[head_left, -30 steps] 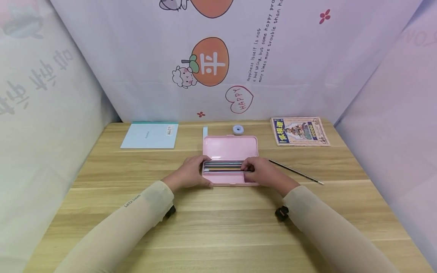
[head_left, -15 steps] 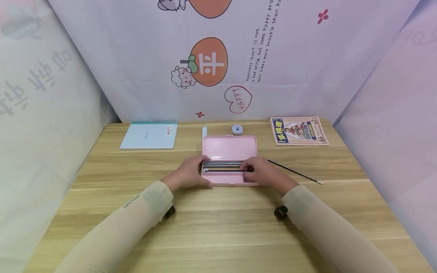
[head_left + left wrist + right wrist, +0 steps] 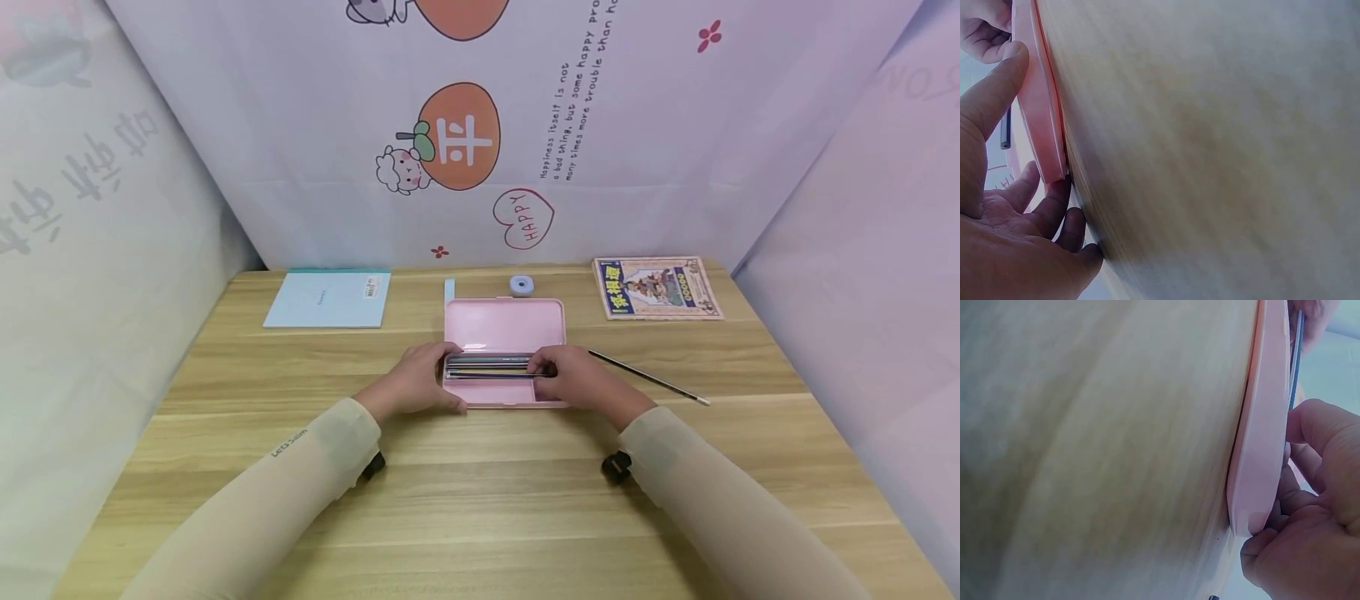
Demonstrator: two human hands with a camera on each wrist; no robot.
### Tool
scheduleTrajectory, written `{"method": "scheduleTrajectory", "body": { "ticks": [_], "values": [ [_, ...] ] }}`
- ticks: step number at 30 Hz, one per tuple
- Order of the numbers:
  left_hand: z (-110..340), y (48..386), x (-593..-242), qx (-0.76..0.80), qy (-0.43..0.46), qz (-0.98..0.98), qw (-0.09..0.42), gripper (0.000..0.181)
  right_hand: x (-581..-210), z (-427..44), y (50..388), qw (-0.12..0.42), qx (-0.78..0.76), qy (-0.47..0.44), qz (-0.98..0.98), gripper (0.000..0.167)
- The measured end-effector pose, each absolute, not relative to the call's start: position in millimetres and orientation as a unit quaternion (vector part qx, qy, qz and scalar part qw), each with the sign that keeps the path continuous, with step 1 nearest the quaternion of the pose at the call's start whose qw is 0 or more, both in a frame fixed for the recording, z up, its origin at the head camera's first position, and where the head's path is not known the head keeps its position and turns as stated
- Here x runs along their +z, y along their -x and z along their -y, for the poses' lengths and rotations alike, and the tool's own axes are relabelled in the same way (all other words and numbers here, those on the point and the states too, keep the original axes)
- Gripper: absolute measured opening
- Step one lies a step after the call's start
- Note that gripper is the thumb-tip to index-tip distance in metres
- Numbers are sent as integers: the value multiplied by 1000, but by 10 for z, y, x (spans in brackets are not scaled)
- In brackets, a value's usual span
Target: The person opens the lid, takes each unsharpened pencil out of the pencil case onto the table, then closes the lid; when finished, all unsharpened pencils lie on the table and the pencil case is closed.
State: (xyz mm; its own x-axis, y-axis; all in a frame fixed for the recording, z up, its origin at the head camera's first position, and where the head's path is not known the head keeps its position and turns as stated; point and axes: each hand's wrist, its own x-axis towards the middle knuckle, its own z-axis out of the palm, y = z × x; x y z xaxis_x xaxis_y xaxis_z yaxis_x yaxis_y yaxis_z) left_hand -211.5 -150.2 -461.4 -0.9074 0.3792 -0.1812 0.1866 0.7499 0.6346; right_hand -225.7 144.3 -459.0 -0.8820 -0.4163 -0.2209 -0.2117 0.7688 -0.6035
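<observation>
Biggest change vs. ½ s ago: a dark pencil (image 3: 487, 377) now shows along the front of the pencil row (image 3: 480, 363) in our pink pencil case (image 3: 487, 392), covering part of the coloured band that was visible there. Our hands have hardly shifted, so we'd put it down to small finger work, not an arm move. Both wrist views show the pencil above the case's front wall, so it's prob. raised a bit; can't tell how far.

R hand (image 3: 581, 379) is at the case's right end, thumb + fingers pinching the dark pencil near that end. L hand (image 3: 420, 382) grips the case's left end, thumb on the front wall, fingers round the end toward the back; whether it also touches the pencil, we can't tell. Lid (image 3: 504, 323) is up, at the back of the case.

What it means for the work in hand: we judge one pencil is now apart from the rest, handled singly, w/ the case steadied by the L hand. The other pencils lie in the case's rear section, roughly parallel.

Around the case: another pencil (image 3: 648, 377) lies on the table to its right, slanting; a pale blue strip (image 3: 449, 288) & a small lilac item (image 3: 521, 285) just behind; a notebook (image 3: 326, 300) back-left, a printed book (image 3: 657, 288) back-right.
</observation>
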Motion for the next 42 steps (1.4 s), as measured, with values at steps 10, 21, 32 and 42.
{"method": "scheduleTrajectory", "body": {
  "ticks": [10, 21, 32, 42],
  "values": [
    [1479, 2114, -4587, 329, -156, -920, 147, 91, -4552, -1514, 2258, 144, -343, 157, -915, 13],
    [1500, 2102, -4530, 328, -151, -922, 140, 95, -4440, -1766, 2308, 105, -356, 144, -917, 15],
    [1488, 2111, -4628, 318, -169, -922, 138, 91, -4372, -2739, 2210, 59, -330, 95, -937, 19],
    [1486, 2074, -4611, 321, -150, -925, 138, 95, -4443, -3427, 2236, 80, -282, 59, -954, 22]
  ]
}}
